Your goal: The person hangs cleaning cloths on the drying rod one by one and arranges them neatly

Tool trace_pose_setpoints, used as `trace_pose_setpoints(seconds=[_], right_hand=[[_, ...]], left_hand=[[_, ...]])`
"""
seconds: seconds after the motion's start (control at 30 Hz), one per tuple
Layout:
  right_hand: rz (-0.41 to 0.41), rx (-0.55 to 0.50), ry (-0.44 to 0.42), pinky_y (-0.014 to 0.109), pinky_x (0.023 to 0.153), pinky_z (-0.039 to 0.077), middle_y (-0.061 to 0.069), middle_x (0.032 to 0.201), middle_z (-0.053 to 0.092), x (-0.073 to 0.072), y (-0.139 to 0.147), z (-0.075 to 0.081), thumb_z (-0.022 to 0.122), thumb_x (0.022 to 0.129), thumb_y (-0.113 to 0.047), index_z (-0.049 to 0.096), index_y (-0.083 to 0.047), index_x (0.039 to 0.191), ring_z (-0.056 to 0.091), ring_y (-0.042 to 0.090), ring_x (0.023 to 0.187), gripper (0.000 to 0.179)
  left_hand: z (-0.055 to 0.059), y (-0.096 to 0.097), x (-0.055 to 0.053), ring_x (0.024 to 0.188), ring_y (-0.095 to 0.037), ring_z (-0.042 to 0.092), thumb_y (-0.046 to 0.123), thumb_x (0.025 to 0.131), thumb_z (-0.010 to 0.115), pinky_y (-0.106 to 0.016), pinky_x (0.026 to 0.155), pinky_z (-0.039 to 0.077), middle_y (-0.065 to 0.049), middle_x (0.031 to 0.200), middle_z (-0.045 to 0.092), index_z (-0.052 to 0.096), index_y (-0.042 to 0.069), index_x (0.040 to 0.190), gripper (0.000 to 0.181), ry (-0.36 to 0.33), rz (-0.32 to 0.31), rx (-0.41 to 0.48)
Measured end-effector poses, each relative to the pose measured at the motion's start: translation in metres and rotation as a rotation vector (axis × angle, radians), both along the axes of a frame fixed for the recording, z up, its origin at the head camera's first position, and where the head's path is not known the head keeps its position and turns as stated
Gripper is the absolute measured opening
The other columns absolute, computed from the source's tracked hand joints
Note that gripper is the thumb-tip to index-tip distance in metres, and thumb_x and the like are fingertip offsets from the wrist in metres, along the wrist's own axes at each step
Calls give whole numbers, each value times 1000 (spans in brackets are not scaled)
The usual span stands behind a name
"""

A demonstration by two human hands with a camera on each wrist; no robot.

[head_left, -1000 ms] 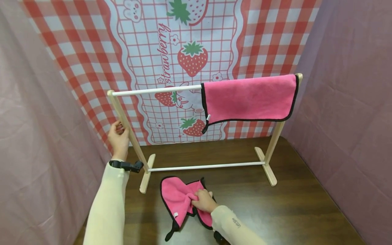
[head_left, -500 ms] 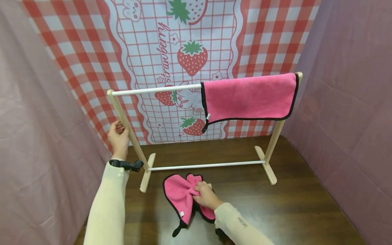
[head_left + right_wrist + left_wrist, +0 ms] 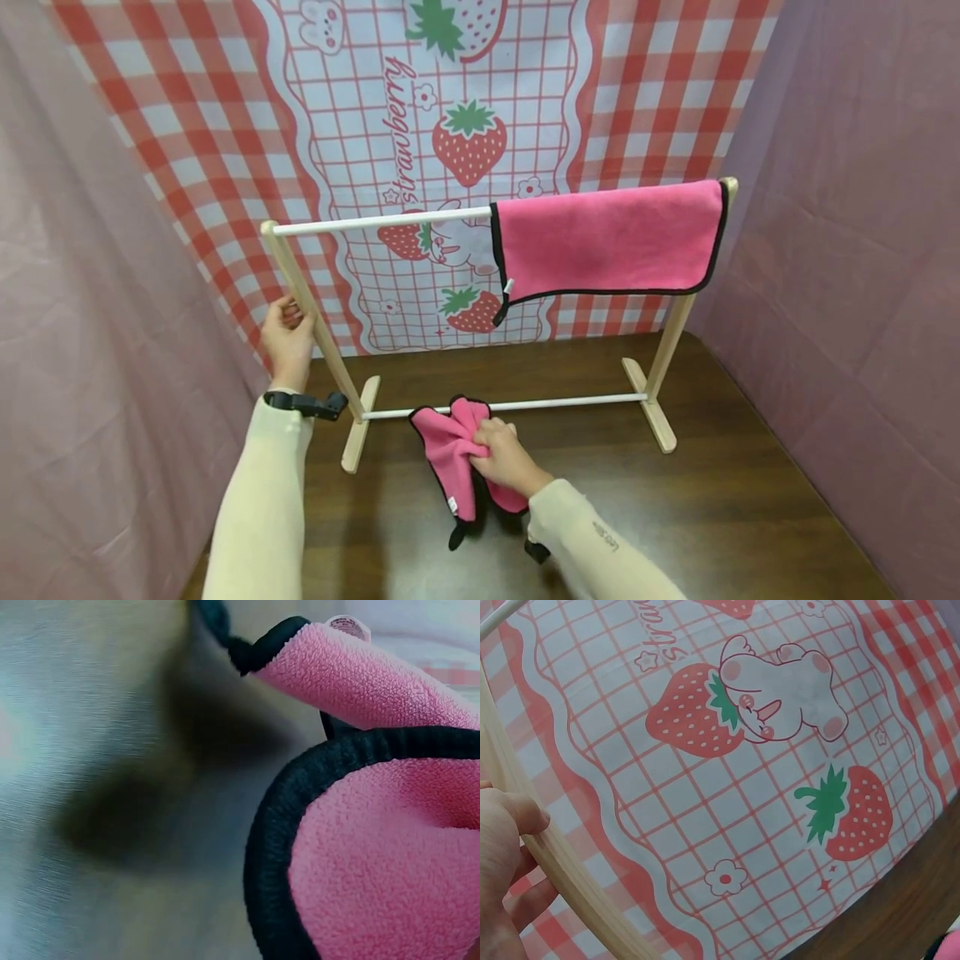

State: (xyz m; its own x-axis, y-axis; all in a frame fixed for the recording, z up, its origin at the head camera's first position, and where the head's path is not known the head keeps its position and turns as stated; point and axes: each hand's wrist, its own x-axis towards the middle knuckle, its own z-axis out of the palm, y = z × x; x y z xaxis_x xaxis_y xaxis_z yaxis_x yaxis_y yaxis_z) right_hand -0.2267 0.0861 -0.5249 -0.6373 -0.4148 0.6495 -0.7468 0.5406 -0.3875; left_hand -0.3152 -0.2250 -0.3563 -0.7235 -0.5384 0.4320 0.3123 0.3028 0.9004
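My right hand [image 3: 508,457] grips a pink towel [image 3: 448,462] with black edging by its bunched middle. The towel's sides hang down, with a white tag and a black loop at the lower corner. In the right wrist view the towel [image 3: 382,862] fills the right side above its shadow; that hand is nearly all hidden. On the left, my left hand [image 3: 288,343] holds the wooden post [image 3: 321,335] of a drying rack. The left wrist view shows the thumb [image 3: 532,814] pressed on the post and fingers curled beside it.
A second pink towel [image 3: 607,242] hangs folded over the right part of the white top rail [image 3: 382,222]. A white lower rail [image 3: 570,403] joins the rack's feet on the brown table [image 3: 720,508]. A strawberry-print cloth [image 3: 525,100] hangs behind, pink curtains [image 3: 847,292] at the sides.
My right hand has moved up and forward with the bunched towel, which now hangs narrower and partly covers the lower rail. The left hand stays on the post.
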Motion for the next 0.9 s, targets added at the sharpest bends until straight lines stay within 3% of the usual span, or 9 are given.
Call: trace_pose_setpoints(seconds=[0.2, 0.4, 0.9], right_hand=[[40, -54, 110, 26, 60, 27, -4, 65, 38, -8, -2, 29, 81, 73, -7, 42, -13, 55, 44, 18, 65, 43], [69, -96, 165, 26, 61, 23, -2, 66, 39, -14, -3, 64, 81, 73, -7, 41, -12, 58, 42, 18, 66, 44], [115, -140, 329, 33, 62, 26, 0, 67, 36, -24, -7, 136, 73, 70, 3, 39, -13, 59, 39, 19, 66, 39]], left_hand=[[0, -1, 0, 80, 0, 51, -9, 88, 63, -17, 77, 48, -10, 102, 60, 61, -9, 123, 35, 2, 10, -18], [0, -1, 0, 80, 0, 51, -8, 88, 63, -18, 77, 48, -12, 102, 61, 61, -8, 123, 35, -2, 12, -28], [0, -1, 2, 83, 0, 52, -7, 89, 63, -19, 80, 49, -17, 107, 63, 61, -8, 123, 34, -6, 18, -56]])
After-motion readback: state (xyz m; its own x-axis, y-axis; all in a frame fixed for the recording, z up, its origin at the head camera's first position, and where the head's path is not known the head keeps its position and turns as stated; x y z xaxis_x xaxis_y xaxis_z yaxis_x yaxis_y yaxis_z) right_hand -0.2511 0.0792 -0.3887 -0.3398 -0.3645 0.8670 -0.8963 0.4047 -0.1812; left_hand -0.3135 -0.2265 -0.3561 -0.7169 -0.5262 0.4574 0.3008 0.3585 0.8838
